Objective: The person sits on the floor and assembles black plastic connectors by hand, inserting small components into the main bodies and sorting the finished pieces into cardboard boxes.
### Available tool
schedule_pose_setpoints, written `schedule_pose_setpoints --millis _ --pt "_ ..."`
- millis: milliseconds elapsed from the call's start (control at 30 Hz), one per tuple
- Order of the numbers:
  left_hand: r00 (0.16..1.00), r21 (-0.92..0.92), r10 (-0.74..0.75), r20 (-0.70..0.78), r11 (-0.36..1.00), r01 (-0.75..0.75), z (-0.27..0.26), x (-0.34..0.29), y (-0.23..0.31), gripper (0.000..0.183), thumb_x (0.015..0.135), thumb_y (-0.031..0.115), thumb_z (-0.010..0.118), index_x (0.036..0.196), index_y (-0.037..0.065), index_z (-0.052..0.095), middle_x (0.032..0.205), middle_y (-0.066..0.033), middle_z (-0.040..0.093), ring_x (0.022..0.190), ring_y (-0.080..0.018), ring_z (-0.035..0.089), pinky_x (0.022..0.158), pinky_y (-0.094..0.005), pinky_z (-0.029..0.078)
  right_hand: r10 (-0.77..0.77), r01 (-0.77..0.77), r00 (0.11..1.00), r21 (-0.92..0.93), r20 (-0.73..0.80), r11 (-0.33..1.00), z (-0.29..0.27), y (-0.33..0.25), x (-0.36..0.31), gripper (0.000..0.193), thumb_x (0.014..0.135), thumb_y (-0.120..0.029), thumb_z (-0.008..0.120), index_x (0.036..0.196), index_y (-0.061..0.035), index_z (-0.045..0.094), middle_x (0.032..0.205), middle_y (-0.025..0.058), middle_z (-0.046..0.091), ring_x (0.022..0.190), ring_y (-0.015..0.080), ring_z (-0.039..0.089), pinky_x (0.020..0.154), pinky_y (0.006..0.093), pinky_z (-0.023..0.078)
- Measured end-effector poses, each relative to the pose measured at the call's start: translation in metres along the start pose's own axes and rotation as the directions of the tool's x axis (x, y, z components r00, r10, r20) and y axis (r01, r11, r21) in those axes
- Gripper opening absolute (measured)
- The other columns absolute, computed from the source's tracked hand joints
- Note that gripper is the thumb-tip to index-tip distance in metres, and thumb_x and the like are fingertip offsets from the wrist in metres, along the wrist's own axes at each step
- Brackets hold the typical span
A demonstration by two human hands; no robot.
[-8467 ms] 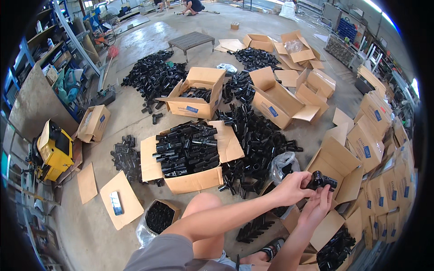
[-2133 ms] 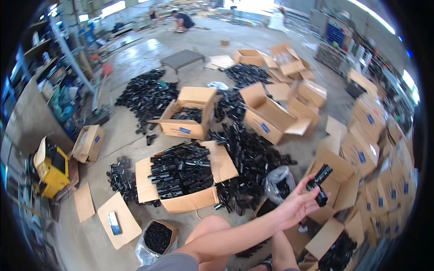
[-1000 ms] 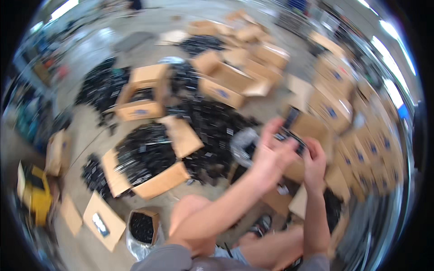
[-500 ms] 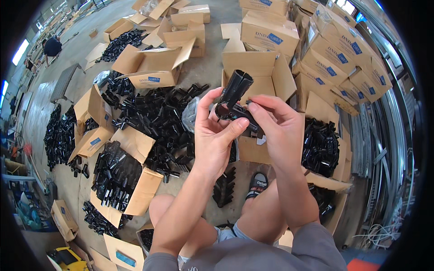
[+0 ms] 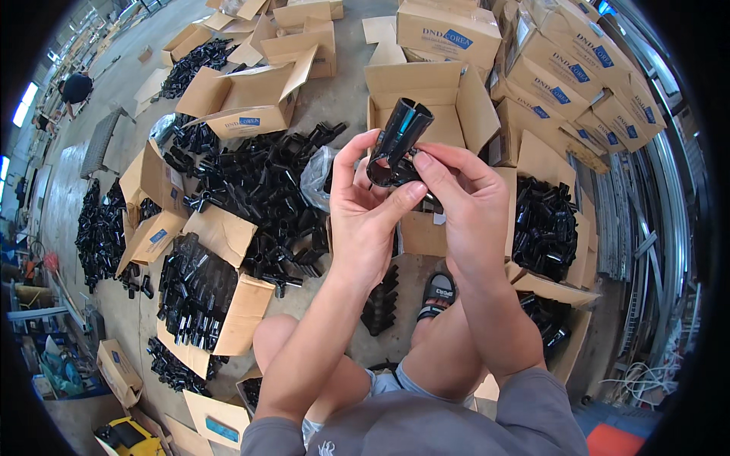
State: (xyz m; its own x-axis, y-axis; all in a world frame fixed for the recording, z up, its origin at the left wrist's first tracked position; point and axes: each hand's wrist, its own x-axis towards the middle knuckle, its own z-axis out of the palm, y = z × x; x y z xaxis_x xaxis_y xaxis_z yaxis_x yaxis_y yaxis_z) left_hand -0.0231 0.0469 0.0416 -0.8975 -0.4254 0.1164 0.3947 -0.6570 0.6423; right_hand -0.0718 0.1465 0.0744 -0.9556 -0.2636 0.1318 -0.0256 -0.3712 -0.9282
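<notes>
- Carton stack [image 5: 563,83], brown, right of the open carton [image 5: 414,80]; a knock could shift the upper boxes
- Heap of loose fittings [image 5: 258,197], black, left of the open carton; a dropped part landing there could be lost among lookalikes
- Left hand [image 5: 365,205], near side of the open carton, fingers and thumb curled around the held fitting [image 5: 401,137]; slackening the thumb could let it tip
- Right hand [image 5: 471,190], near side likewise, thumb and forefinger pinching the fitting's right side, contact partly hidden; crooked pressure could twist it or nip skin
- Held fitting, black, tubular, tilted, before the open carton; its glossy surface may prove slippery
</notes>
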Motion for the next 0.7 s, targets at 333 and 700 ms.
schedule_pose_setpoints --millis 333,700 --pt "1.000 0.041 0.030 -0.008 0.999 -0.030 0.000 -0.002 0.004 0.070 0.080 -0.016 0.075 0.140 0.009 0.047 0.124 -0.0108 0.062 0.107 -0.0159 0.067 0.088 -0.0276 0.060 0.006 -0.006 1.000 0.042 -0.002 0.999 0.004 0.000 -0.005 0.019 0.094 0.000 0.071 0.112 0.0059 0.071 0.103 0.0111 0.074 0.089 0.0112 0.070 0.080 0.0237 0.056" --pt "0.998 0.120 0.062 0.017 0.991 -0.064 -0.005 -0.002 0.008 0.069 0.080 -0.014 0.077 0.139 0.008 0.049 0.118 -0.0074 0.065 0.107 -0.0143 0.067 0.087 -0.0275 0.060 -0.054 0.053 0.999 -0.190 0.004 0.980 0.003 0.011 -0.001 0.015 0.097 -0.008 0.070 0.102 0.0057 0.073 0.102 0.0055 0.069 0.092 0.0103 0.066 0.083 0.0236 0.051"
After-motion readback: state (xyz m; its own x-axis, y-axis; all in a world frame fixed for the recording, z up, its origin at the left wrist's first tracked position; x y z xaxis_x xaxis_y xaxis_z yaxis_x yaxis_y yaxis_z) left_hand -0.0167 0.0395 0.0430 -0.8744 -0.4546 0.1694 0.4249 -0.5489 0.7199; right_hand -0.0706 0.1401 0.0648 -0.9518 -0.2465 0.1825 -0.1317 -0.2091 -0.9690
